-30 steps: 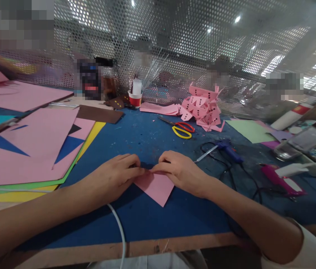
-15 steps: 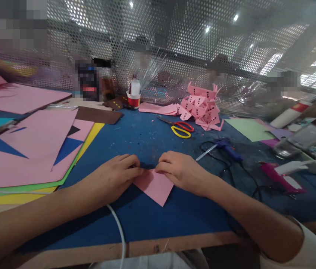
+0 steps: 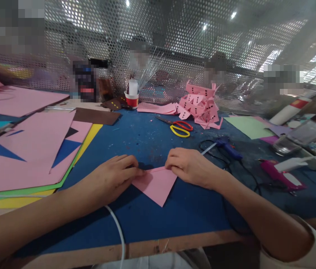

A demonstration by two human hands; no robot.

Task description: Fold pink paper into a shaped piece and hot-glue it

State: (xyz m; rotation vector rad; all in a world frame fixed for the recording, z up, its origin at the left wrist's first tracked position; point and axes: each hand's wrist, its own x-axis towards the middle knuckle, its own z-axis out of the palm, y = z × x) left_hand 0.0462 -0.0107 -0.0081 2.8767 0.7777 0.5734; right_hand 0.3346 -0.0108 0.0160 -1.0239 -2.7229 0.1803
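Observation:
A pink piece of paper (image 3: 158, 186) lies on the blue tabletop in front of me, one corner pointing towards me. Along its far edge runs a narrow folded strip. My left hand (image 3: 115, 177) is closed on the paper's left end, thumb and fingers pinched at the far edge. At the right end, my right hand (image 3: 191, 166) pinches the same folded edge. My fingers hide both ends of the paper.
Scissors (image 3: 180, 129) with red and yellow handles lie beyond my hands. Folded pink papers with black dots (image 3: 199, 104) are piled behind them. A blue glue gun (image 3: 229, 149) with a cord rests at right. Pink sheets (image 3: 34, 160) are stacked at left. A white cable (image 3: 117, 224) crosses the front edge.
My right hand has slid to the right along the folded edge, uncovering more of the fold. My left hand stays pinched at the left end.

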